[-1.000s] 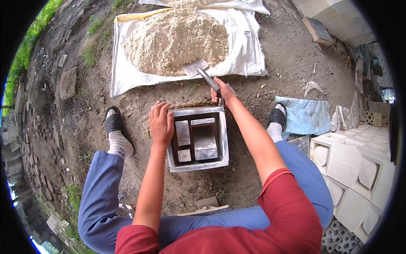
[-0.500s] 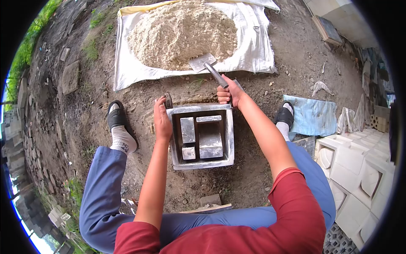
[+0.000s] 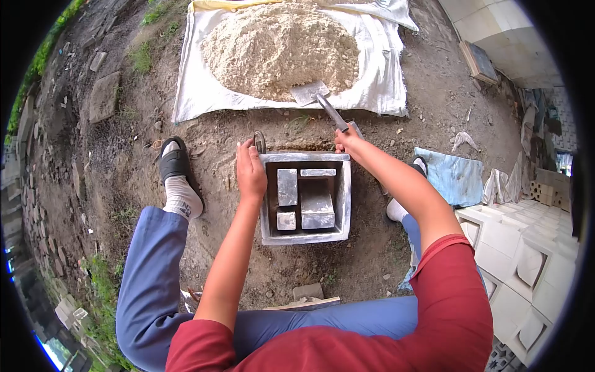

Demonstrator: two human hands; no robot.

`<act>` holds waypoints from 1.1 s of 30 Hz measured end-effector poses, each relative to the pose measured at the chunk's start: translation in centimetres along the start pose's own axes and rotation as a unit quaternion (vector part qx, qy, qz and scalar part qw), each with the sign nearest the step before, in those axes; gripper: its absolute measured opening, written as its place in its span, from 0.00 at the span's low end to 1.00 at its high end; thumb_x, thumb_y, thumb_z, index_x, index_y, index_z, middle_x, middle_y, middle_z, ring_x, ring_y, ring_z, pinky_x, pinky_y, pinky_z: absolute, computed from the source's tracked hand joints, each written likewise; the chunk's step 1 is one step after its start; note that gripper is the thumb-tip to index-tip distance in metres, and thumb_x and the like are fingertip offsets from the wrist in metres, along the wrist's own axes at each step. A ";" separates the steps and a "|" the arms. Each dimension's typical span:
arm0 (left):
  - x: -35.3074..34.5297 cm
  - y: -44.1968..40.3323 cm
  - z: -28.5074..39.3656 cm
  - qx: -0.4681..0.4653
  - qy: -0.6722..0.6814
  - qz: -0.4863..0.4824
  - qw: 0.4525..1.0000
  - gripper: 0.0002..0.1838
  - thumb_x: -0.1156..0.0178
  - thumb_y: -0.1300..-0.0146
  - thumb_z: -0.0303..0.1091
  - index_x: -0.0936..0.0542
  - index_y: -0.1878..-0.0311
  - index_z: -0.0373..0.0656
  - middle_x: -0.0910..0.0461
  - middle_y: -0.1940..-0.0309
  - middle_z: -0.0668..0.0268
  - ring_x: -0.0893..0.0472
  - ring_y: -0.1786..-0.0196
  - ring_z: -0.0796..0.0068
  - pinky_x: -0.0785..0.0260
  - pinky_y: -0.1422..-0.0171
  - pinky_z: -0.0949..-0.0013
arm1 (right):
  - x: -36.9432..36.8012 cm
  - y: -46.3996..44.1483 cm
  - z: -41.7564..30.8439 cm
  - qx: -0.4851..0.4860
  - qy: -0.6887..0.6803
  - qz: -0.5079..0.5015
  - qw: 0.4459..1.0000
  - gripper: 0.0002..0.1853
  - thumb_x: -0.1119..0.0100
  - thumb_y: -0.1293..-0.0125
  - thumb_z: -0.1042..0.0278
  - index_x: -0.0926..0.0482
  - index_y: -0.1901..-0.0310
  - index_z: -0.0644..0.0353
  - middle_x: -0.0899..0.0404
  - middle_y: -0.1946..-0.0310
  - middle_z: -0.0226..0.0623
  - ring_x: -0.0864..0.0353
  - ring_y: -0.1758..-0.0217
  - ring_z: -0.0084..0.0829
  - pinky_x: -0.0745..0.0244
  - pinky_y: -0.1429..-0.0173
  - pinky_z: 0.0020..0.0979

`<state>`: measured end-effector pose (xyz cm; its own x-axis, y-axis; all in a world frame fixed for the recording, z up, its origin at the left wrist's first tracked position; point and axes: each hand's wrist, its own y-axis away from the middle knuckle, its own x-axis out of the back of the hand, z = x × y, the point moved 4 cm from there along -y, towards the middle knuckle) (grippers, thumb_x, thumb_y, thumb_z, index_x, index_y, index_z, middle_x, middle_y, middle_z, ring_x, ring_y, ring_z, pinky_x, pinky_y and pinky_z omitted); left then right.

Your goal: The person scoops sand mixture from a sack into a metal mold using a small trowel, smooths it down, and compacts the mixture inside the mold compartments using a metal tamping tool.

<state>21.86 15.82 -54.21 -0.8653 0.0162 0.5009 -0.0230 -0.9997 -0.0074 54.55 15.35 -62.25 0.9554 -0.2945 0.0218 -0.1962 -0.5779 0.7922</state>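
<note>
A grey metal box mould (image 3: 344, 198) stands on the soil between my legs. Inside it are several rectangular blocks (image 3: 287, 187) with gaps around them. My left hand (image 3: 251, 175) lies along the mould's left wall, fingers stretched out and not wrapped round the metal loop handle (image 3: 260, 142) beside them. At the mould's far right corner, my right hand (image 3: 349, 141) is closed, seemingly round the matching metal handle, mostly hidden. A small shovel (image 3: 331, 111) leans with its blade on the powder's edge; its tube handle ends right by my right hand, with no fingers over it.
Beyond the mould, a pale powder heap (image 3: 279, 53) lies on a white sheet (image 3: 195, 93). To the right are a blue cloth (image 3: 451, 177) and stacked white moulded blocks (image 3: 505, 239). A small stone (image 3: 308, 291) and a board (image 3: 304, 305) lie near my legs.
The mould, shovel and sheet appear slightly further right as the view shifts. My right forearm now covers more of my right foot. Both hands stay at the mould.
</note>
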 end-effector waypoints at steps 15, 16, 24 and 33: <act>0.0 0.0 0.3 0.009 0.038 0.008 0.999 0.21 0.57 0.15 0.43 0.23 0.39 0.35 0.19 0.44 0.48 0.21 0.39 0.47 0.32 0.31 0.56 | 0.7 1.9 0.6 0.028 -0.248 -0.274 0.929 0.25 0.31 0.33 0.35 0.18 0.64 0.53 0.15 0.69 0.33 0.15 0.69 0.29 0.15 0.53 0.38; -0.1 0.0 0.2 0.009 0.036 0.007 0.999 0.21 0.57 0.15 0.43 0.23 0.39 0.35 0.19 0.44 0.48 0.21 0.39 0.47 0.32 0.31 0.56 | 1.0 1.8 0.8 0.027 -0.250 -0.274 0.928 0.25 0.31 0.33 0.35 0.18 0.64 0.53 0.15 0.69 0.33 0.15 0.69 0.29 0.15 0.53 0.38; -0.3 -0.1 -0.3 0.003 0.014 -0.007 1.000 0.27 0.62 0.14 0.47 0.23 0.37 0.33 0.20 0.41 0.52 0.23 0.35 0.58 0.37 0.25 0.62 | -0.8 2.0 -0.7 0.087 -0.278 -0.344 0.893 0.27 0.32 0.32 0.34 0.19 0.60 0.55 0.17 0.67 0.34 0.14 0.64 0.32 0.14 0.52 0.37; -0.2 -0.2 -0.4 0.011 0.031 -0.001 0.999 0.22 0.57 0.15 0.43 0.23 0.36 0.35 0.21 0.37 0.45 0.29 0.25 0.46 0.40 0.21 0.55 | -0.4 1.8 -0.8 -0.029 -0.157 -0.289 0.944 0.25 0.49 0.19 0.45 0.35 0.76 0.45 0.39 0.88 0.23 0.37 0.86 0.21 0.36 0.75 0.29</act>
<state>21.86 16.04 -54.63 -0.8946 0.0191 0.4466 -0.0145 -0.9998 0.0137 54.01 15.08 -60.34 0.7845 -0.1590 -0.5994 0.3594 -0.6712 0.6484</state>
